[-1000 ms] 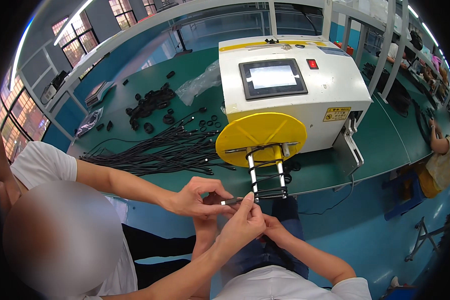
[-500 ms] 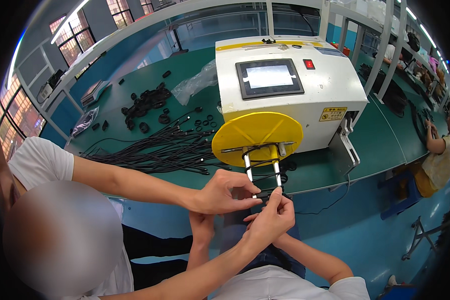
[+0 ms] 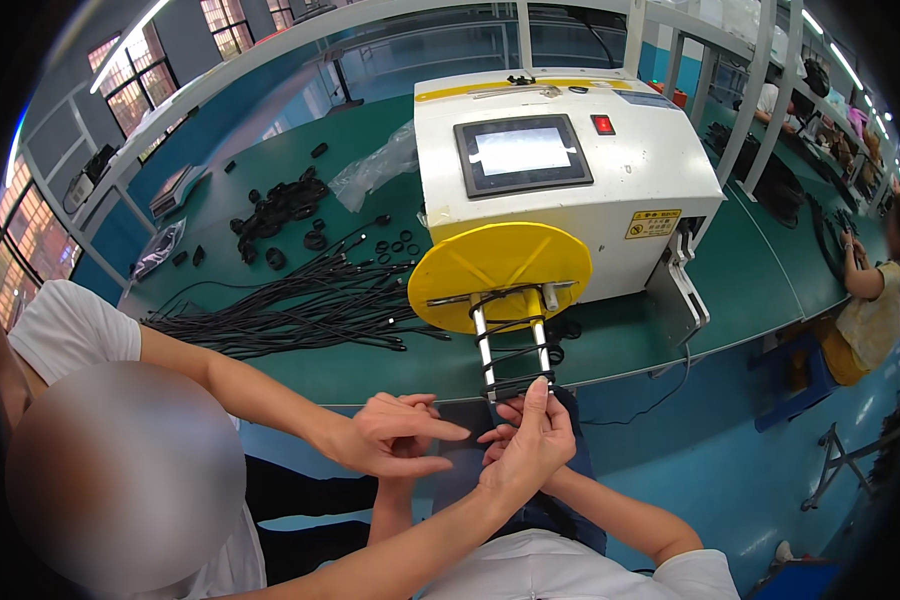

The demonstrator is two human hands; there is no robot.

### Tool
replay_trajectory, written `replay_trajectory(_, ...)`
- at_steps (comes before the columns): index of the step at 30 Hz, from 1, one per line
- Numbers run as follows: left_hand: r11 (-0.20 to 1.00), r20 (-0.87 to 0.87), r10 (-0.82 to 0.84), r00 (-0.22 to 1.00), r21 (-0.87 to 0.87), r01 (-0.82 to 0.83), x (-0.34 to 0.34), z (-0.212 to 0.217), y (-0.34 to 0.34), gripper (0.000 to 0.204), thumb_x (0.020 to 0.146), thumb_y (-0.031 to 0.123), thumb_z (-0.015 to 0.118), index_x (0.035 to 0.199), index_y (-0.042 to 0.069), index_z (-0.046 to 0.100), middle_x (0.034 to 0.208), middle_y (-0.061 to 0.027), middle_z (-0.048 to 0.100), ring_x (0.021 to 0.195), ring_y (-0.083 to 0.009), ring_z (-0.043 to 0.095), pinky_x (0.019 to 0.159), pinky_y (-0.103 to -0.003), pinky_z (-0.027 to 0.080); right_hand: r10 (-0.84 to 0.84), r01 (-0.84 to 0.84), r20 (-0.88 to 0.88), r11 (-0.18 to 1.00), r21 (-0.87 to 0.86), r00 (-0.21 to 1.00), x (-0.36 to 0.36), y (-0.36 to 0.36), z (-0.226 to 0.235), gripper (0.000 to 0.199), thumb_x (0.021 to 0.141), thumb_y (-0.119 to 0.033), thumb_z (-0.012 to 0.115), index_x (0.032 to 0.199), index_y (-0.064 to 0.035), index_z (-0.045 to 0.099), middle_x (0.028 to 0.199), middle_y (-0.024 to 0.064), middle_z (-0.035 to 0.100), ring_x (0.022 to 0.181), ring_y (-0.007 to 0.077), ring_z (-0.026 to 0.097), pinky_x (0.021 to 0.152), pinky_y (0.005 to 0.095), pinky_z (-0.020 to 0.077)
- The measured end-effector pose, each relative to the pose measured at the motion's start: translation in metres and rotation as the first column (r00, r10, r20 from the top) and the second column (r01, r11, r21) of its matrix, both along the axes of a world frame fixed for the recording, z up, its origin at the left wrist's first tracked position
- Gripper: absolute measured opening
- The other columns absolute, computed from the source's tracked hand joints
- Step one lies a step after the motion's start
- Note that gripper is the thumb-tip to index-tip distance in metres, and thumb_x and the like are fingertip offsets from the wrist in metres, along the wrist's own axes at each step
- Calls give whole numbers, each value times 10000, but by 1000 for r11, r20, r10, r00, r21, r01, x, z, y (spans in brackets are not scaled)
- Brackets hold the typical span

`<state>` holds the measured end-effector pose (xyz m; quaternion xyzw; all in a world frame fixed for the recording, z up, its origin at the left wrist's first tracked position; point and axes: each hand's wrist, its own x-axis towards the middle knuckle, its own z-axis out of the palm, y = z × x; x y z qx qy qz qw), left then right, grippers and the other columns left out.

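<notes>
1. A white winding machine (image 3: 570, 170) with a dark screen stands on the green bench (image 3: 760, 280); a yellow disc (image 3: 500, 270) sits on its front, and two metal pegs (image 3: 510, 345) reach out from the disc toward the person.
2. Black cable (image 3: 515, 352) is wrapped in loops around the pegs, right at their outer ends.
3. The left hand (image 3: 530, 445) rises just under the peg tips, fingers extended and close together, fingertips touching the lowest loop; whether it pinches the cable I cannot tell.
4. The right hand (image 3: 498, 440) is mostly hidden behind the left; its grip cannot be told.
5. A co-worker's hand (image 3: 390, 440) reaches in from the left, fingers loosely extended, just beside them; a heap of black cables (image 3: 300, 310) lies on the bench behind.
</notes>
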<state>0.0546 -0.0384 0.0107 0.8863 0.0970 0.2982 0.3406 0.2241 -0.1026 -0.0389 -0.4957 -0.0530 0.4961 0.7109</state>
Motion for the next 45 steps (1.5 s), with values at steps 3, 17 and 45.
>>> replay_trajectory(3, 980, 100, 161, 982, -138, -147, 5, -16, -9, 263, 713, 106, 739, 958, 47, 667, 738, -66, 624, 665, -188, 615, 796, -347, 480, 21, -22, -5, 1000, -10, 1000, 1, -1, 1, 354, 886, -291, 588, 1056, -24, 430, 924, 143, 652, 743, 154, 653, 504, 222, 502)
replay_trajectory(17, 510, 212, 783, 585, -756, -410, 40, -77, -46, 155, 910, -3, 475, 987, -35, 605, 821, -72, 594, 702, -105, 575, 592, -199, 460, 239, -239, -41, 971, 0, 970, 14, -4, -1, 352, 916, -329, 525, 1088, -47, 403, 1056, 134, 625, 879, 180, 646, 617, 247, 528)
replay_trajectory(45, 537, 327, 842, 430, -596, -597, 66, -81, -47, 64, 801, -21, 618, 863, -22, 601, 786, -57, 618, 694, -125, 599, 615, -218, 471, -131, 130, 18, 991, 35, 991, 14, 6, -29, 364, 780, -260, 729, 877, 0, 495, 713, 90, 537, 331, 164, 468, 248, 260, 296)
